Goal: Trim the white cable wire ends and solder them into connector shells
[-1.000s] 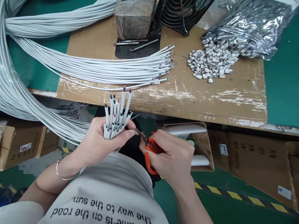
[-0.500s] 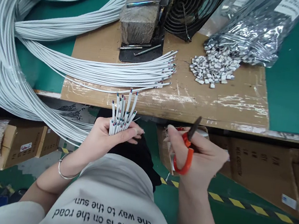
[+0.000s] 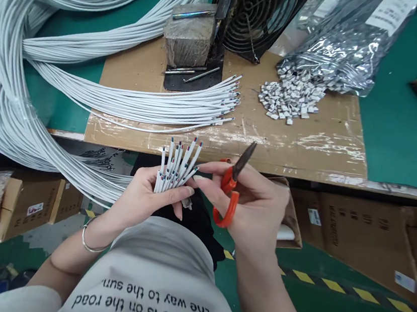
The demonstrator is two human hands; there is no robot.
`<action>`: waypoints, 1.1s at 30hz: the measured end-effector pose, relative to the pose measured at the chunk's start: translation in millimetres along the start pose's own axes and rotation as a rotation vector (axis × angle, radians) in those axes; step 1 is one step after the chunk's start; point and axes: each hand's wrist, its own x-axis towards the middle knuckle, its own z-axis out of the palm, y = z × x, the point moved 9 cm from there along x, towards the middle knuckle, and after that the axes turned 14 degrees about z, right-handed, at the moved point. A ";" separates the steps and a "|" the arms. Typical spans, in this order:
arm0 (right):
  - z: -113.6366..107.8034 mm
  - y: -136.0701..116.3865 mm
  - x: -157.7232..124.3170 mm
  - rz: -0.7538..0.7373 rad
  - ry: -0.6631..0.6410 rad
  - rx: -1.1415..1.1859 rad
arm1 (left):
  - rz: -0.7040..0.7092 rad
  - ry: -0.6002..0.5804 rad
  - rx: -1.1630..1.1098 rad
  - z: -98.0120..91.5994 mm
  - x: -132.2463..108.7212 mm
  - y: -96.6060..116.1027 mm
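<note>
1. The bench stands before you; work just off its near edge, as you have it, so that nothing snags the cut ends.
2. The coil spills over the bench's near left corner. Leave it slack, or its weight may tug at your grip.
3. The cardboard bears a row of cables, left of its middle; it is best to keep your elbow off them.
4. Your right hand carries the scissors hooked on its fingers, while thumb and forefinger meet the bundle's right side. I cannot tell whether they pinch a cable.
5. Your left hand is closed around the bundle. Hold firmly, without crushing.
6. The bundle fans upward off the cardboard's near edge, left of its middle. Part one cable at a time.
7. The scissors point up and away; mind the blades.
8. The tips stand unevenly; handle the dark ends lightly.
</note>
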 end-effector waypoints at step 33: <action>-14.3 31.8 -20.1 0.114 -0.195 -0.157 | 0.015 0.052 0.024 2.7 -2.3 9.1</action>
